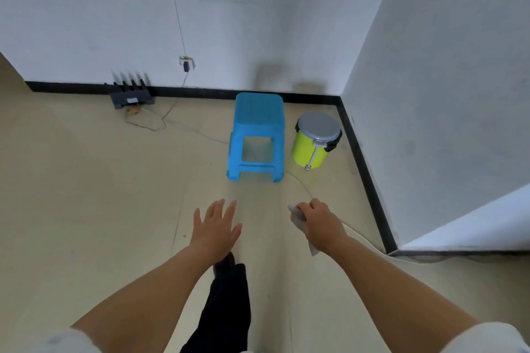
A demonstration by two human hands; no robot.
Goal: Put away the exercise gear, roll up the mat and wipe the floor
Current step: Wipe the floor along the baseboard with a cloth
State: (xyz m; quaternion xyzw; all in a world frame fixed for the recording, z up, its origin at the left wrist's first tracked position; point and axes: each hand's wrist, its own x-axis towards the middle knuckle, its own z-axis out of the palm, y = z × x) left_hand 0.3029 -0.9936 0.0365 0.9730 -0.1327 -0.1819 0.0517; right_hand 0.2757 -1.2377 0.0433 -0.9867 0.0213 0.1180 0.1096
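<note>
The right hand [321, 223] is gripping a pale cloth [298, 216], possibly a wipe, its fingers curling round it above the floor [86, 195]. The left hand [216, 228] is hovering beside it, fingers spreading flat and holding nothing. Beyond both hands a blue stool [258, 135] is standing, with a green lidded bin [315, 139] just right of it.
</note>
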